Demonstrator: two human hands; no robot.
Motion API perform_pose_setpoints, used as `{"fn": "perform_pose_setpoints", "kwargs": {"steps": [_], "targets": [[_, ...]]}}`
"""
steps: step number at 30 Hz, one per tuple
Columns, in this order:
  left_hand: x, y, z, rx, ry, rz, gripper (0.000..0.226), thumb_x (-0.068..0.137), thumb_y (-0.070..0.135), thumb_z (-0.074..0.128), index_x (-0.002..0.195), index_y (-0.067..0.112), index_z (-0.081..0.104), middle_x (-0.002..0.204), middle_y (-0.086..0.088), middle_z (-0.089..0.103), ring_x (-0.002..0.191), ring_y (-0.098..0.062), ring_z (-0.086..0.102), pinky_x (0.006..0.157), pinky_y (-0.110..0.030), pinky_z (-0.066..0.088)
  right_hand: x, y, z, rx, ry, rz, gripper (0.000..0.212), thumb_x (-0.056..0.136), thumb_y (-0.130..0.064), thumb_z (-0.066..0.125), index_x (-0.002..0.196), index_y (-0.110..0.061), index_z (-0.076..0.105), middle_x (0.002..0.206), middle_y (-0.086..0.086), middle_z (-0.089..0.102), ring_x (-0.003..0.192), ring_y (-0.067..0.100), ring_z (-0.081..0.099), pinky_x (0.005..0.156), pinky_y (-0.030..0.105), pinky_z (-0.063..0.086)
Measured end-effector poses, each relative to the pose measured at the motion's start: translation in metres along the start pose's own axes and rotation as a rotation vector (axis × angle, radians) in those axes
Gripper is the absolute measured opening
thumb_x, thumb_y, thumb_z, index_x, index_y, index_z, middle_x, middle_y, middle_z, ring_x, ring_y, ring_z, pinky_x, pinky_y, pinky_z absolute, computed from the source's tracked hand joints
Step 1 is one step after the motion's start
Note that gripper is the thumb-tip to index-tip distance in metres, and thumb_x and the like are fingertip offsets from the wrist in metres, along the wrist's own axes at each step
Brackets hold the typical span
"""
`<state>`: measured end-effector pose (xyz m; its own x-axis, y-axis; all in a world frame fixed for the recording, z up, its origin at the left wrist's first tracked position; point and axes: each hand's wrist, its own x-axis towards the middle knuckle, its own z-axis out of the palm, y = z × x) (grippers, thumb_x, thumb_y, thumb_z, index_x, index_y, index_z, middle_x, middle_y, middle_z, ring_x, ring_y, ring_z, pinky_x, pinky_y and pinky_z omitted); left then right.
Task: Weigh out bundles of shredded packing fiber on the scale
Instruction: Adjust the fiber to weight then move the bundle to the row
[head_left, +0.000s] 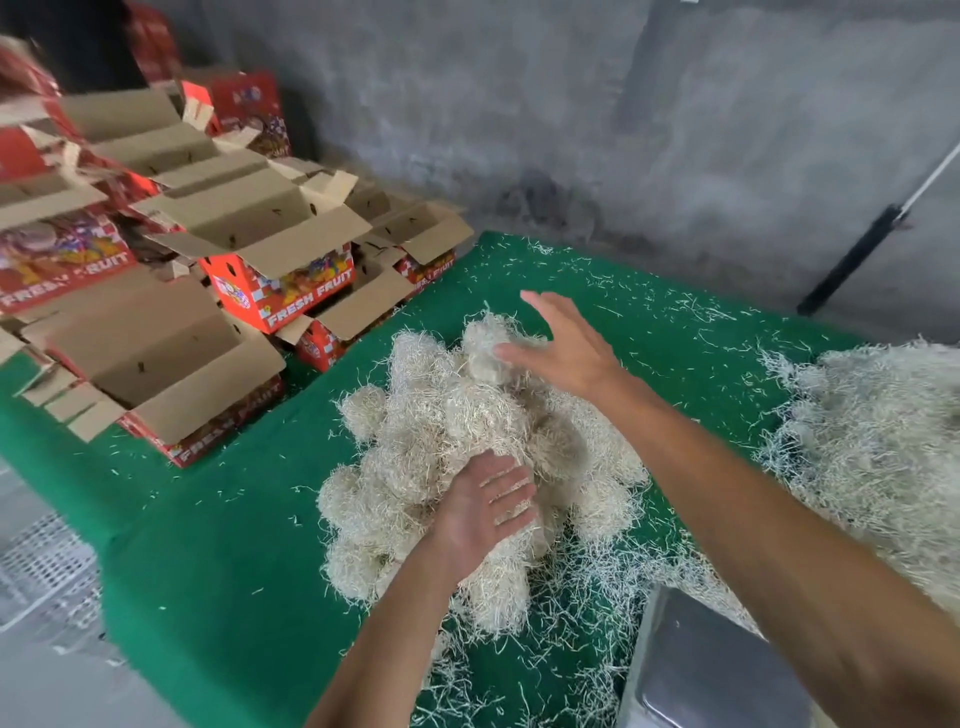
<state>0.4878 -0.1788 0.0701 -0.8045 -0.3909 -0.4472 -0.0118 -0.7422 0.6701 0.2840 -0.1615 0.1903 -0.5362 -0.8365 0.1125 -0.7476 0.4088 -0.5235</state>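
Two bare hands work over a heap of balled fiber bundles on the green table cover. The left hand lies flat on the heap, fingers spread; the right hand hovers slack-fingered at the top bundle. The metal scale pan sits near right, loose fiber beyond, open fruit cartons left.

Bare grey concrete wall from ten to two o'clock, stained darker near its base. Green cloth-covered table across the middle. Open red fruit cartons stacked at ten o'clock. White perforated grating at eight o'clock. Flat, even daylight.
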Motion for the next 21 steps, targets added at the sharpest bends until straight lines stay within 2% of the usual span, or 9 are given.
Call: {"fn": "perform_pose_setpoints", "kwargs": {"steps": [4,9,11,14,17,19,21], "targets": [[0.008,-0.007,0.038,0.428,0.052,0.089,0.030,0.097,0.038,0.061,0.120,0.020,0.064,0.113,0.002,0.074,0.102,-0.017,0.072,0.092,-0.042,0.058,-0.063,0.046,-0.003,0.066,0.068,0.077,0.085,0.088,-0.075,0.058,0.159,-0.037,0.031,0.161,-0.006,0.039,0.141,0.018,0.047,0.110,0.056,0.046],[0.019,-0.051,0.104,0.702,-0.024,0.154,0.016,0.099,0.035,0.060,0.110,0.025,0.067,0.104,0.006,0.075,0.087,-0.009,0.074,0.070,-0.025,0.059,-0.176,0.116,-0.009,0.180,0.193,0.243,0.096,0.078,-0.096,0.038,0.155,-0.039,0.035,0.153,-0.007,0.049,0.130,0.013,0.054,0.104,0.046,0.050],[0.024,-0.078,0.129,0.782,-0.072,0.138,0.016,0.100,0.033,0.059,0.112,0.024,0.067,0.103,0.004,0.075,0.084,-0.009,0.073,0.064,-0.022,0.058,-0.224,0.148,-0.013,0.200,0.234,0.356,0.095,0.078,-0.094,0.042,0.154,-0.038,0.037,0.152,-0.005,0.051,0.129,0.015,0.055,0.105,0.048,0.050],[0.035,-0.128,0.168,0.797,-0.188,0.059,0.019,0.103,0.024,0.055,0.117,0.015,0.063,0.113,-0.007,0.071,0.093,-0.020,0.071,0.067,-0.025,0.060,-0.295,0.197,-0.021,0.231,0.282,0.509,0.078,0.090,-0.071,0.060,0.155,-0.033,0.040,0.156,0.002,0.049,0.133,0.021,0.054,0.109,0.050,0.047],[0.040,-0.176,0.207,0.811,-0.248,-0.021,0.023,0.102,0.019,0.056,0.121,0.007,0.062,0.113,-0.012,0.071,0.079,-0.015,0.072,0.062,-0.021,0.058,-0.354,0.237,-0.031,0.208,0.358,0.623,0.075,0.092,-0.065,0.064,0.153,-0.025,0.045,0.152,0.006,0.053,0.134,0.024,0.055,0.110,0.047,0.046],[0.043,-0.204,0.226,0.852,-0.294,-0.026,0.025,0.103,0.016,0.054,0.124,0.005,0.061,0.112,-0.011,0.070,0.078,-0.014,0.072,0.072,-0.027,0.058,-0.381,0.260,-0.038,0.186,0.380,0.686,0.076,0.092,-0.066,0.064,0.153,-0.025,0.045,0.151,0.006,0.053,0.131,0.023,0.056,0.108,0.045,0.048],[0.046,-0.226,0.243,0.907,-0.338,-0.005,0.024,0.102,0.020,0.056,0.124,0.011,0.062,0.115,-0.006,0.069,0.088,-0.015,0.071,0.084,-0.032,0.057,-0.398,0.279,-0.045,0.173,0.380,0.703,0.079,0.092,-0.067,0.063,0.155,-0.024,0.042,0.152,0.006,0.052,0.132,0.024,0.055,0.108,0.044,0.047]]}}
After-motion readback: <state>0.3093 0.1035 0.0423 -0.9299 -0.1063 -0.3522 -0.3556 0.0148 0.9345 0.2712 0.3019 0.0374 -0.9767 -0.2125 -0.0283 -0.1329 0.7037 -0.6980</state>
